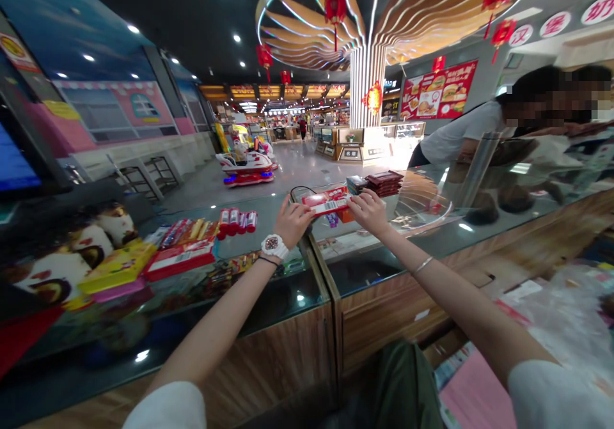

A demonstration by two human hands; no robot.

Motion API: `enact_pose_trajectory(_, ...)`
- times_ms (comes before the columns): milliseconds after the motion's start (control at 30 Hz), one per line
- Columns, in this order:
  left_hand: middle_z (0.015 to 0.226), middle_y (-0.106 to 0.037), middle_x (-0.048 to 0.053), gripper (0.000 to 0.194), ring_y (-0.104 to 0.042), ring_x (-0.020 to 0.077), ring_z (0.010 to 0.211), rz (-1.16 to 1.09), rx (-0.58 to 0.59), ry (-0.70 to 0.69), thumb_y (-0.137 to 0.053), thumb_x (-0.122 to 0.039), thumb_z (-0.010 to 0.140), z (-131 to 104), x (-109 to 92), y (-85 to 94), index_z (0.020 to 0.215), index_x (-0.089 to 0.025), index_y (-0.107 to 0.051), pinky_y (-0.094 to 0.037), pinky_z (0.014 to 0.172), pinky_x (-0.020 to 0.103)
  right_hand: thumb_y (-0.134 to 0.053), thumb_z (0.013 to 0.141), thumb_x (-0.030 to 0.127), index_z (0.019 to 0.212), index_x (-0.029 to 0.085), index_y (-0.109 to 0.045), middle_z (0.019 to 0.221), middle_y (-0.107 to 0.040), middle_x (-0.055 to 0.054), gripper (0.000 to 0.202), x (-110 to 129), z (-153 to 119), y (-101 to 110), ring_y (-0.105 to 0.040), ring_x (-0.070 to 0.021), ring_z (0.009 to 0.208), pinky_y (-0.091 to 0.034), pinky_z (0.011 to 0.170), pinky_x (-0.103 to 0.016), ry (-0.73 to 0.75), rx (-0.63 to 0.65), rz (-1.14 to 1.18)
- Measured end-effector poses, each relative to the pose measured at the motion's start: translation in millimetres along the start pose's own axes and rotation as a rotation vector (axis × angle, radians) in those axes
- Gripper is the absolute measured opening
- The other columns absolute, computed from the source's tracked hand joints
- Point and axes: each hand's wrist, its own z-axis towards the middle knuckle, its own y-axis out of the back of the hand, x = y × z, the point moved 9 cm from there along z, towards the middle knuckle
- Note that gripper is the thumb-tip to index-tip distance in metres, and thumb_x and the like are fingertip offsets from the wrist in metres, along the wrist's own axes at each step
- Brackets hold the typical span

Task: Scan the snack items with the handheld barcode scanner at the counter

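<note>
In a hall [300,163] with red lanterns [334,0], left hand [292,220] and right hand [368,211] hold a red packet [330,206] over a glass counter [263,210].

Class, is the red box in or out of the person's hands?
In: the left hand holds one end of the red box, the right hand the other.

A counter [292,365] with a glass top and wooden front carries the goods. On its left part lie a pink box [119,291] beneath a yellow box [119,265], a red box [180,260] and short red tubes [233,221]; farther right sits a stack of dark red packets [385,183].
</note>
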Motion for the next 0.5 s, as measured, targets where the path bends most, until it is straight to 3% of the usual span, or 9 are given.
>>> enact_pose_trajectory(133,0.120,-0.070,0.006,0.022,-0.061,0.0236,0.117,0.057,0.008,0.049,-0.059,-0.026,0.093,-22,27,20.4,0.112,-0.027,-0.070,-0.026,0.123,0.054,-0.040,0.100,0.026,0.101,0.024,-0.070,0.098,-0.071,-0.008,0.030,32,25,-11,-0.059,-0.0214,0.094,-0.041,0.107,-0.048,0.049,-0.029,0.012)
enact_pose_trajectory(267,0.139,-0.060,0.009,0.040,-0.053,0.0271,0.130,0.070,-0.005,0.146,-0.065,-0.036,0.089,-44,57,32.2,0.127,-0.025,-0.062,-0.026,0.122,0.055,-0.041,0.100,0.027,0.098,0.024,-0.071,0.100,-0.071,-0.008,0.029,62,51,-23,-0.059,-0.0220,0.096,-0.039,0.109,-0.050,0.057,-0.074,0.056)
enact_pose_trajectory(500,0.154,-0.045,0.015,0.056,-0.038,0.0346,0.144,0.093,-0.002,0.358,-0.062,-0.050,0.089,-73,99,33.3,0.136,-0.020,-0.055,-0.026,0.121,0.057,-0.045,0.099,0.030,0.102,0.026,-0.071,0.104,-0.071,-0.008,0.027,106,74,-47,-0.060,-0.0219,0.095,-0.036,0.112,-0.053,0.070,-0.092,0.160)
